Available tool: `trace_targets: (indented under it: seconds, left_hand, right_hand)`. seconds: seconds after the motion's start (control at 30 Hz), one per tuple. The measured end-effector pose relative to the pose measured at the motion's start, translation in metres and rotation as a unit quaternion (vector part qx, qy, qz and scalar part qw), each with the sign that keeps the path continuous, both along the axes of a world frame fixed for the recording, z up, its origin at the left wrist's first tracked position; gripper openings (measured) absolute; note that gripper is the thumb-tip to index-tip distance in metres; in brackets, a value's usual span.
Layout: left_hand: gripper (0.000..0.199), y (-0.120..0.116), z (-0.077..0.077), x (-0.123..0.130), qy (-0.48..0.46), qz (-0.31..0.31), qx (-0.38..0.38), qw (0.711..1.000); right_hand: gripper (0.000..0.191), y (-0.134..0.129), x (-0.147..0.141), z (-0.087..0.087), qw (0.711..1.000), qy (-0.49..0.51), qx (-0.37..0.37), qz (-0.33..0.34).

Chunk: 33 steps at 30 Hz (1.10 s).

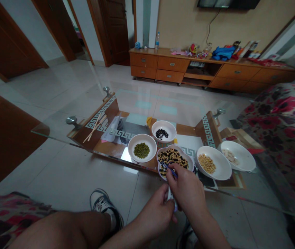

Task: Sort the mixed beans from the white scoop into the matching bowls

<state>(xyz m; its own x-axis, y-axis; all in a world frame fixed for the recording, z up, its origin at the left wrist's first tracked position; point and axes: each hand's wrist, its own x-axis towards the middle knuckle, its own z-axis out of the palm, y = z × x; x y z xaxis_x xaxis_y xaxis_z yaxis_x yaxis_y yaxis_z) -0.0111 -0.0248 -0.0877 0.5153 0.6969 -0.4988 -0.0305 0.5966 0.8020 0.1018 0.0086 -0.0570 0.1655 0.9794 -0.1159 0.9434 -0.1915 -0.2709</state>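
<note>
My right hand is closed in a pinch on slim blue tweezers. Their tips reach over a lobed, lavender-rimmed dish of mixed black and tan beans. Just below the dish, my left hand grips a small whitish-lavender object, whose kind I cannot make out. Left of the dish is a white bowl of green beans; behind it, another bowl holds black beans. To the right stands a white bowl with tan beans, and beside it one with pale pieces.
The bowls stand on a glass table with a lower wooden shelf. Chopsticks and papers lie at its left. Beyond is a wooden cabinet with clutter on top. A flowered sofa is at right.
</note>
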Motion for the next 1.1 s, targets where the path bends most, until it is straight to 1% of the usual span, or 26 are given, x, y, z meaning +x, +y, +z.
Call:
trace_targets:
  seconds: [0.2,0.3,0.47,0.7,0.83,0.97,1.1]
  left_hand:
    - [0.043,0.001,-0.001,-0.001,0.001,-0.006,-0.002,1.0]
    - [0.042,0.0,-0.005,0.0,-0.009,-0.001,0.006,1.0]
    - [0.039,-0.001,-0.009,0.0,0.007,-0.001,0.006,1.0]
    - [0.044,0.0,-0.002,0.0,0.007,-0.002,0.001,1.0]
    - [0.041,0.001,0.001,0.0,0.0,-0.001,-0.001,1.0]
    - [0.034,0.003,0.003,-0.001,-0.004,0.0,0.001,1.0]
    - [0.036,0.003,0.008,-0.003,0.013,-0.003,-0.006,1.0]
  right_hand:
    - [0.022,0.002,-0.002,0.0,1.0,0.002,-0.009,0.006]
    - [0.022,0.003,-0.003,-0.001,1.0,0.009,-0.01,0.007]
    - [0.022,0.004,-0.002,-0.003,1.0,0.01,-0.011,0.007]
    - [0.022,0.003,-0.001,-0.005,1.0,0.012,0.008,0.018]
    - [0.022,0.001,0.0,-0.004,0.999,0.013,0.023,0.027]
    - [0.023,-0.003,0.005,0.002,0.998,0.013,0.051,0.024]
    - [0.026,-0.005,0.021,0.012,0.994,0.029,0.104,0.001]
